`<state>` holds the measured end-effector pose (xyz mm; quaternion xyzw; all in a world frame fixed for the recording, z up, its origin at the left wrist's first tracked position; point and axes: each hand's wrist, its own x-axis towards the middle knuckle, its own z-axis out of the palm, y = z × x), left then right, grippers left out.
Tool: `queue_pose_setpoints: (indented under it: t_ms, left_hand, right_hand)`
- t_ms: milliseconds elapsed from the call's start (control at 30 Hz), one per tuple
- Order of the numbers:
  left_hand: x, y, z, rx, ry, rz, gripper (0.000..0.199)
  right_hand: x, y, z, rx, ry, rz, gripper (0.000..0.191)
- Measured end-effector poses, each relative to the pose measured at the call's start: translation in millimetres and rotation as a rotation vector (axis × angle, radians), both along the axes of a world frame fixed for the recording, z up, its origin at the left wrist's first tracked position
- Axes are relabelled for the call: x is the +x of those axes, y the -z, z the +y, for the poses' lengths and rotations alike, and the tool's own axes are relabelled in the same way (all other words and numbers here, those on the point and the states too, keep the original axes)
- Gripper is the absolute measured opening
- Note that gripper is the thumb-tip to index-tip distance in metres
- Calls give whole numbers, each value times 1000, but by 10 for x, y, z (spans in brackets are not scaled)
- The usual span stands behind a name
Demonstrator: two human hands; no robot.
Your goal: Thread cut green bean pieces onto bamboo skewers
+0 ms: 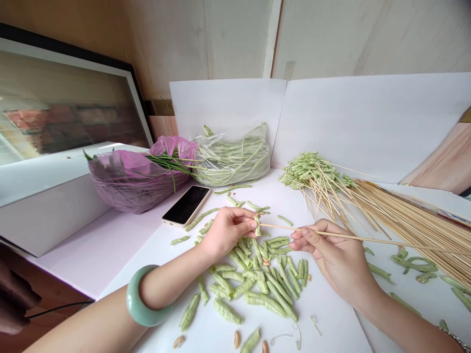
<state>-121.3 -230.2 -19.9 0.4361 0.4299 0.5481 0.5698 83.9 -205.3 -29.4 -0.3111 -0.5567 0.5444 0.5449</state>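
Between the thumb and fingers of my left hand (231, 228) is a short piece of green bean (258, 225), held upright. My right hand (331, 250) pinches a thin bamboo skewer (353, 237). The skewer's left tip meets the bean piece; whether it has pierced through, I cannot tell. Below both hands, many cut bean pieces (265, 299) lie in a loose pile on the white surface, with a few loose tan beans (237, 339) among them. A jade-green bangle (147, 295) circles my left wrist.
Behind the hands are a phone (186, 206), a purple bag of green stalks (136, 181) and a clear bag of long beans (235, 157). Skewered bean pieces (312, 169) are heaped at the back right, beside a bundle of bare skewers (412, 220). White boards (368, 122) stand behind.
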Motion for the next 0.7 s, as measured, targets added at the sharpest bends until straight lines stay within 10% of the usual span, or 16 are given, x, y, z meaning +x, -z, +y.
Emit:
queue_pose_setpoints:
  t_ms: [700]
  left_hand:
    - [25,5,-28,-43,39,-68,34]
  right_hand:
    - [25,-1,18,1,-46,-69,30]
